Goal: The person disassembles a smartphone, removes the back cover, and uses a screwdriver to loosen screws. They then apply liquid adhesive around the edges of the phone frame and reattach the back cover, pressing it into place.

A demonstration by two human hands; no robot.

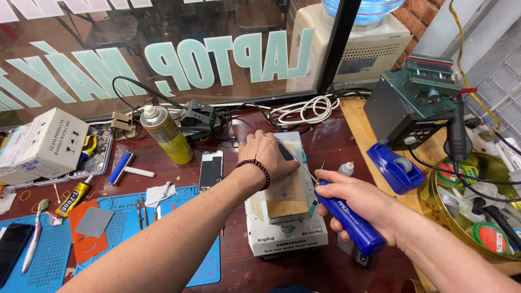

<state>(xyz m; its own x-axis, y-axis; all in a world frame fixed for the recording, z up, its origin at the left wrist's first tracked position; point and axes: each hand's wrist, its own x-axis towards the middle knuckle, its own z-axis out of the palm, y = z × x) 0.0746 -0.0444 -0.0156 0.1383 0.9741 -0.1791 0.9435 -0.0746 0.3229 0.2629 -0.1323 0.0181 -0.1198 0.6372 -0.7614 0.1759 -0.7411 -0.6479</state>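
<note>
Reddish-brown desk (347,141), head view, is standing against a shop window and carrying: a white heating block (286,230) near its front edge, a blue work mat (116,217) at its front left corner, a yellow spray can (166,134) toward its back edge. On the block a phone panel (288,184) is lying flat; the left hand (264,155) is pressing down on its far end, fingers spread and closed on nothing, while the right hand (353,202) is wrapping shut around a blue handled tool (347,220), its thin wire slanting across the panel. Judged step: separating the panel's layers, seemingly midway; continuing would likely call for steady downward pressure and an even draw along the seam.
</note>
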